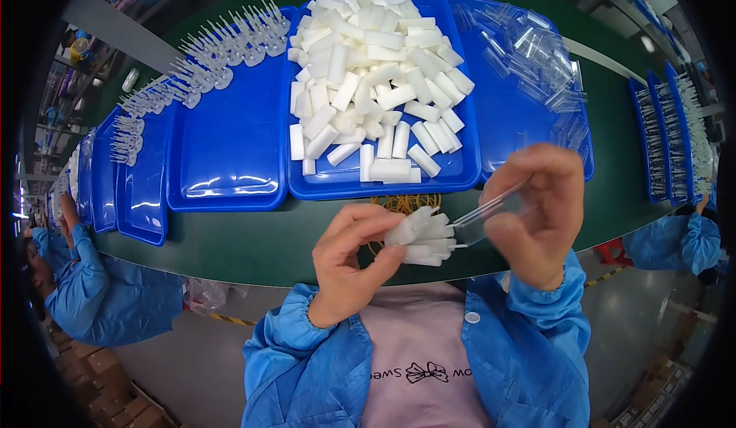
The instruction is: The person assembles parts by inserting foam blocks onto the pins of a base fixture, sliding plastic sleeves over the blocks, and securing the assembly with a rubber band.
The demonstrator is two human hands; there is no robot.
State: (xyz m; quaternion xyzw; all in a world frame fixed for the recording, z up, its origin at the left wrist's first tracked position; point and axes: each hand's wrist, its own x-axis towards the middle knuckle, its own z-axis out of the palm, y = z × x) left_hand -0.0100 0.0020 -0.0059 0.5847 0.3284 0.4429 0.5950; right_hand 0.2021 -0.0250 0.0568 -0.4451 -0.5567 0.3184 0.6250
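Observation:
My left hand grips a bunch of several small white plastic pieces, fanned out to the right. My right hand pinches a clear plastic sleeve whose open end touches the tips of the white pieces. Both hands hover over the near edge of a green belt. Just beyond them stands a blue tray heaped with white pieces.
A blue tray of clear sleeves lies at right. A blue tray at left carries white assembled parts along its far side. More blue trays flank both ends. Yellow rubber bands lie on the belt. Co-workers' blue sleeves appear at both sides.

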